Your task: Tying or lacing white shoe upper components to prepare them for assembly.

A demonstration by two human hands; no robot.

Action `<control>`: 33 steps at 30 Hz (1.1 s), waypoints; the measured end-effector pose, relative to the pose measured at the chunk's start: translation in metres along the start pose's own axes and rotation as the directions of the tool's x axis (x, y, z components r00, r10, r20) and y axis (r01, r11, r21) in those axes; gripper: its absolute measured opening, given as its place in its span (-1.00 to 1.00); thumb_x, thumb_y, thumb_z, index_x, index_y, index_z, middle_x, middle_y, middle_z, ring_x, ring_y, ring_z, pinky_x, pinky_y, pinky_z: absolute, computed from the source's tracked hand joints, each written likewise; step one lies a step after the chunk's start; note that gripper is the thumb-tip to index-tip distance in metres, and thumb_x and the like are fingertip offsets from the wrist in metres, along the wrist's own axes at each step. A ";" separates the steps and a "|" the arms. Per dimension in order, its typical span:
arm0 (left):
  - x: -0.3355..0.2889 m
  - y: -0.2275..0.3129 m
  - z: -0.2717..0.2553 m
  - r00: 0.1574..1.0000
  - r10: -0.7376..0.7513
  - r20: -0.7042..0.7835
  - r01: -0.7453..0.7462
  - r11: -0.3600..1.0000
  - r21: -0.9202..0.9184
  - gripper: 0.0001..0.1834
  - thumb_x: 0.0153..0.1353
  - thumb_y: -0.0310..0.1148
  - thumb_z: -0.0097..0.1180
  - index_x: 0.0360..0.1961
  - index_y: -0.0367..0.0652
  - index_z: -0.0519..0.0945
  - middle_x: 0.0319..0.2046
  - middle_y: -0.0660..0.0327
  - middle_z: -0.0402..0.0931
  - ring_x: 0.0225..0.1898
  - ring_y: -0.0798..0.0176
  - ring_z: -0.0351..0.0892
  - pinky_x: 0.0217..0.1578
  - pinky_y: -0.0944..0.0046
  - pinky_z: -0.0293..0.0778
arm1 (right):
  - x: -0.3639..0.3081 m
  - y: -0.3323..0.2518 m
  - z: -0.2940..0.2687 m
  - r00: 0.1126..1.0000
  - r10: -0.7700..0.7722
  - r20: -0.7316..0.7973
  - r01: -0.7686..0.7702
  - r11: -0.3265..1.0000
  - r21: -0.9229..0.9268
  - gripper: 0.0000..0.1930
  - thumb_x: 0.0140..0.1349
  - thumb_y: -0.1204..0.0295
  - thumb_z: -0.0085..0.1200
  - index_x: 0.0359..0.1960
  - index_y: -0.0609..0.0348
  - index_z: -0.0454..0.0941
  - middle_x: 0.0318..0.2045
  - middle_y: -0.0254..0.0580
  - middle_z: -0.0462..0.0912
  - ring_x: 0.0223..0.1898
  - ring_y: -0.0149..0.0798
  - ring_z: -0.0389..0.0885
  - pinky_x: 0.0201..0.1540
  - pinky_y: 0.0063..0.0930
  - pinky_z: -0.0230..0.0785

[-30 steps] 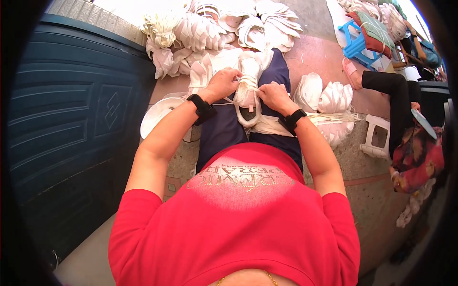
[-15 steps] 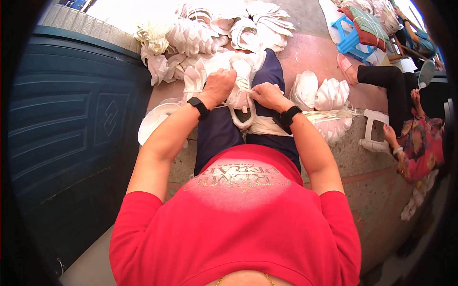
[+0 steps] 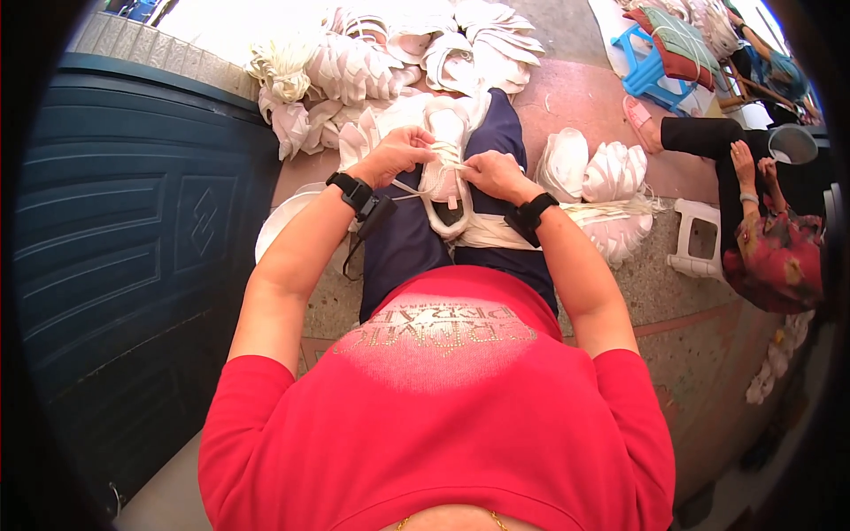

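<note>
Between my thighs rests a pale white-pink shoe upper [image 3: 450, 142], its heel opening toward me. A thin white shoelace [image 3: 409, 188] runs across it and hangs in a loop on the left side. My left hand [image 3: 398, 156] is at the upper's left edge, thumb and fingers drawn together on the lace. From the right, my right hand [image 3: 498, 175] pinches the lace near the middle of the upper; its fingertips hide the exact grip.
Stacks of white uppers [image 3: 363, 71] lie ahead, with a lace bundle [image 3: 282, 71] beside them. More uppers [image 3: 611, 175] sit at my right. A blue panelled door [image 3: 133, 221] stands left. A seated person [image 3: 779, 248], white stool [image 3: 695, 239] and blue stool [image 3: 651, 71] are right.
My left hand has shifted slightly left and turned, its fist loosening into a pinch. My right hand has barely moved. The person at the right has raised a hand and moved their arms.
</note>
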State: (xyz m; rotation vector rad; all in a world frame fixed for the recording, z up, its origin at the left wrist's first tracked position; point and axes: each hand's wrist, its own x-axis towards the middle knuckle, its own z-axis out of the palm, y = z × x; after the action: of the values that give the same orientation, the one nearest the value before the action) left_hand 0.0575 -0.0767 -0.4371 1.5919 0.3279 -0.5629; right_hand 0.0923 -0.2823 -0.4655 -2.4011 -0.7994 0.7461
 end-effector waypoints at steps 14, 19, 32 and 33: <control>-0.002 -0.006 0.024 0.908 0.417 0.038 -0.228 0.416 0.880 -0.81 -0.08 -0.51 -0.03 -0.36 -0.28 0.42 -0.58 -0.01 0.45 -0.44 0.01 0.49 -0.44 0.12 0.38 | -0.028 0.009 -0.008 0.897 -0.297 -0.327 0.250 0.952 -0.177 -0.85 0.05 0.35 -0.07 -0.45 0.05 0.55 -0.67 -0.19 0.53 -0.50 -0.17 0.53 -0.37 -0.30 0.27; -0.007 -0.005 0.040 0.871 0.485 0.071 -0.284 0.380 0.880 -0.81 -0.03 -0.52 -0.11 -0.34 -0.28 0.44 -0.50 -0.12 0.46 -0.35 -0.10 0.46 -0.30 0.07 0.38 | -0.058 0.020 -0.044 0.802 -0.494 -0.335 0.261 0.796 -0.547 -0.93 -0.02 0.47 -0.08 -0.50 0.02 0.46 -0.72 -0.34 0.48 -0.57 -0.32 0.48 -0.34 -0.44 0.20; -0.053 -0.016 0.024 0.872 0.488 0.032 -0.243 0.376 0.894 -0.79 0.02 -0.30 0.06 -0.43 -0.25 0.50 -0.60 0.01 0.45 -0.43 0.01 0.47 -0.36 0.13 0.38 | -0.035 0.000 0.002 0.863 -0.394 -0.316 0.266 0.886 -0.379 -0.74 -0.02 0.43 0.01 -0.23 0.12 0.44 -0.29 -0.24 0.48 -0.17 -0.21 0.40 -0.19 -0.32 0.20; -0.052 -0.014 0.022 0.904 0.425 0.046 -0.217 0.363 0.906 -0.80 0.00 -0.29 0.05 -0.47 -0.22 0.49 -0.60 -0.01 0.43 -0.38 -0.06 0.45 -0.32 0.08 0.37 | -0.030 0.000 0.006 0.873 -0.397 -0.283 0.275 0.881 -0.386 -0.75 -0.01 0.45 0.00 -0.23 0.12 0.44 -0.29 -0.23 0.48 -0.18 -0.21 0.40 -0.20 -0.31 0.19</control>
State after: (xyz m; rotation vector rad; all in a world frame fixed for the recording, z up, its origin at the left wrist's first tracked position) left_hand 0.0035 -0.0902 -0.4213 2.7228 -0.2409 -0.2330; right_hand 0.0685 -0.3000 -0.4600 -2.4729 -1.2279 0.0255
